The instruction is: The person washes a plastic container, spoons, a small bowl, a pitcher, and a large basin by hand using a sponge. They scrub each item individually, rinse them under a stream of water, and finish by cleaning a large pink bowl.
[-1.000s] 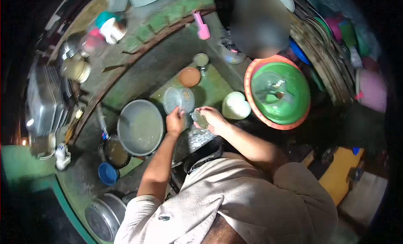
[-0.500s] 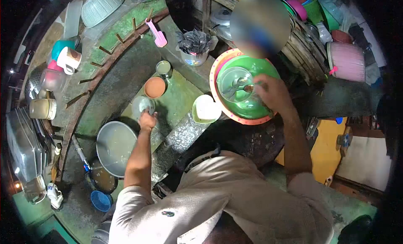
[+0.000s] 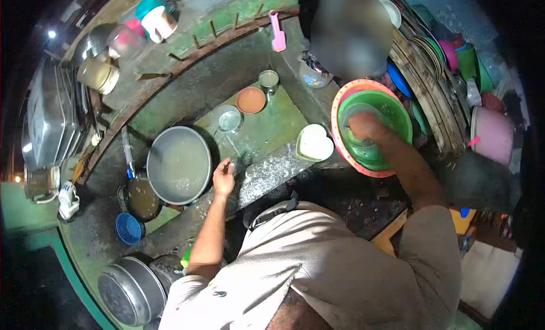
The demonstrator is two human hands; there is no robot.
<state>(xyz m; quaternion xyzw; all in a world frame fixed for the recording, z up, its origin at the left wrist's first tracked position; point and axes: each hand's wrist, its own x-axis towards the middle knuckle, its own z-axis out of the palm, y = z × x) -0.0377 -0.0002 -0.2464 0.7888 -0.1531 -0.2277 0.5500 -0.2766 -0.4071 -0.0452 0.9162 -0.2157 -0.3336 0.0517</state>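
My left hand [image 3: 224,178] is held above the wet ledge, fingers loosely curled and apart, with nothing visible in it. Just beyond it stands a clear bowl [image 3: 229,121] with cloudy liquid; a thin pale streak near the fingertips is too faint to name. My right hand [image 3: 366,127] reaches down into a clear bowl [image 3: 363,108] inside a green basin [image 3: 400,111], fingers curled. What it grips is hidden under the hand. The green basin sits within an orange basin [image 3: 336,117]. A white heart-shaped bowl [image 3: 315,143] lies between my hands.
A large grey basin of cloudy water [image 3: 179,165] stands left of my left hand. An orange bowl [image 3: 250,100] and a metal cup [image 3: 268,79] are at the back. A blue bowl [image 3: 130,228] and metal pots [image 3: 130,290] sit lower left. Wooden slats [image 3: 426,86] flank the right.
My left hand has drawn back from the clear bowl, leaving it on the ledge. My right hand has gone lower into the bowl where spoons showed before. The view has turned.
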